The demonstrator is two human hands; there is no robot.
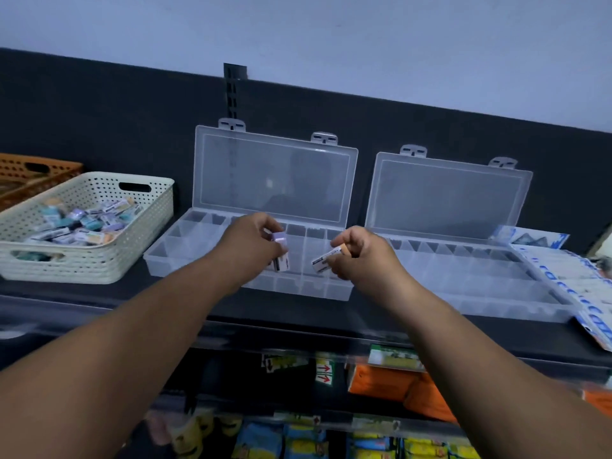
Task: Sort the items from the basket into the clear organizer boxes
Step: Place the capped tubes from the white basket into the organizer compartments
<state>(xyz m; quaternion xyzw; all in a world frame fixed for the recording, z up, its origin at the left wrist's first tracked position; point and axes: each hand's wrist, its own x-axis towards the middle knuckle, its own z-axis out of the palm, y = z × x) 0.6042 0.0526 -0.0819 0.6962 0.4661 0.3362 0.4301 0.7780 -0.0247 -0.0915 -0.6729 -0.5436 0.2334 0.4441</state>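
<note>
A cream perforated basket (145,226) at the left holds several small wrapped erasers (82,223). Two clear organizer boxes stand open on the black shelf: the left box (178,256) and the right box (496,293), lids leaning back against the wall. Both hands hover over the left box. My left hand (251,246) grips a purple-ended eraser (280,250) in a white sleeve. My right hand (361,251) pinches an orange-ended eraser (328,258) in a white sleeve, to the right of the first.
An orange-brown basket (29,173) sits behind the cream one at the far left. Blue-and-white packaging (569,276) lies against the right box's right end. Below the shelf's front edge hang packaged goods, orange packs (397,385) and yellow-blue packs (298,438).
</note>
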